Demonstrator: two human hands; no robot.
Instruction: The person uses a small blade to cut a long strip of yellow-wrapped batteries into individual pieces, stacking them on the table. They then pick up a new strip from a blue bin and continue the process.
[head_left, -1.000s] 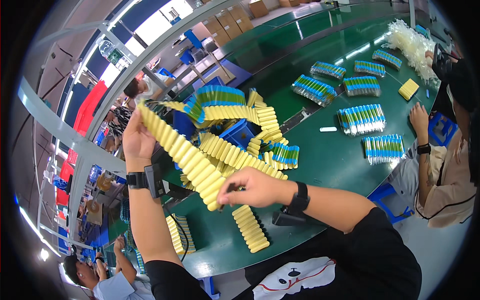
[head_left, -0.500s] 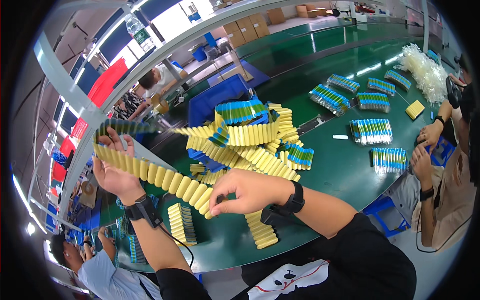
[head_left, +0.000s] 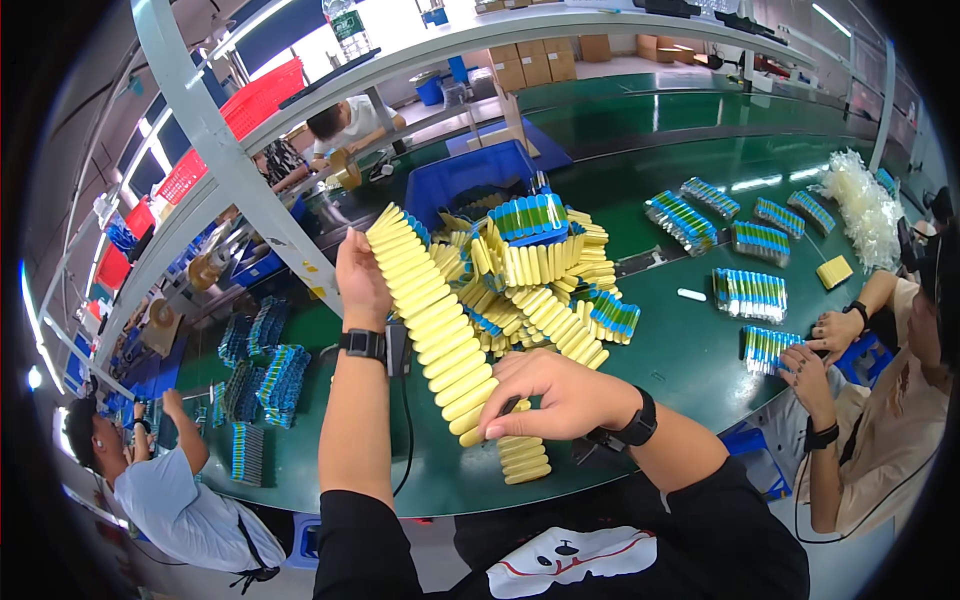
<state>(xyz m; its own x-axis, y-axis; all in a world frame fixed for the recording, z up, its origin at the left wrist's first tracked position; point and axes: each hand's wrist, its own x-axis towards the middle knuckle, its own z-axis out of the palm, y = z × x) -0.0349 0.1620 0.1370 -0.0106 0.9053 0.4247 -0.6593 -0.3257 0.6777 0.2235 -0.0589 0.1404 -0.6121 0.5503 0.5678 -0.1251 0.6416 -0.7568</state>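
Note:
A strip of joined yellow stick-shaped packets (head_left: pixel 430 320) runs slantwise between my hands, above the green table. My left hand (head_left: pixel 362 280) grips its upper far end, the fingers partly hidden behind the strip. At the lower near end, my right hand (head_left: pixel 565 395) pinches the last packets between thumb and fingers. Just beyond lies a heaped pile of similar yellow strips (head_left: pixel 555 312), with some blue-and-green faces turned up. Below my right hand, a short yellow strip (head_left: pixel 525 462) rests on the table, its upper part covered.
A blue bin (head_left: pixel 465 180) stands behind the pile. Several blue-and-green packet bundles (head_left: pixel 750 292) lie at right, before a seated person's hands. More bundles (head_left: pixel 282 385) sit at left, near another worker. A white post (head_left: pixel 235 160) and shelf rise at the far left. Clear wrappers (head_left: pixel 858 205) are heaped far right.
The strip, looped over my left hand and trailing to the pile before, is now drawn straight between my hands. My left hand has come rightward, its open fingers now closed. The view has shifted.

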